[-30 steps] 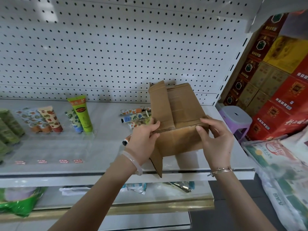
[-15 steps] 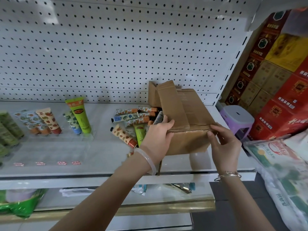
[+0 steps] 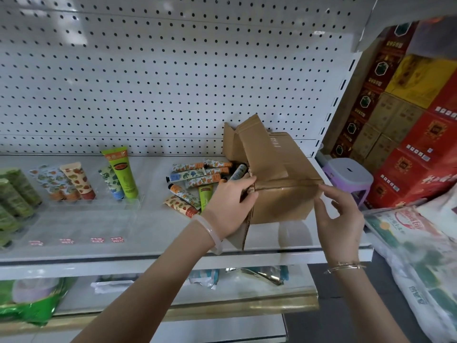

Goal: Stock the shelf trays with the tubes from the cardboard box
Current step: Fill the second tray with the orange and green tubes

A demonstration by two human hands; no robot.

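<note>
- Dark green soft tubes: far left of the shelf, packed in rows and cut off by the frame edge.
- Clear plastic shelf tray: holds fruit-patterned tubes standing cap-down. A tall lime-green tube stands at its right end.
- White metal shelf: smooth, with a bare stretch between the tray and the heap. Small red price labels sit near its front lip, and a white perforated back panel closes the rear.
- Loose heap of small patterned tubes: lying flat and crossed over one another, just left of the box's open end.
- Left hand: grips the box's left end, fingers curled over its upper edge. A pale bangle is on the wrist.
- Brown corrugated cardboard box: tipped on its side on the right part of the shelf. Its flaps are open toward the back panel, and one flap reaches the front lip.
- Right hand: forefinger and thumb pinch the box's right corner; the other fingers are loose.
- Lilac plastic stool: beyond the shelf's right end, beside stacked red and yellow cartons.
- Printed white sack: crowds the lower right.
</note>
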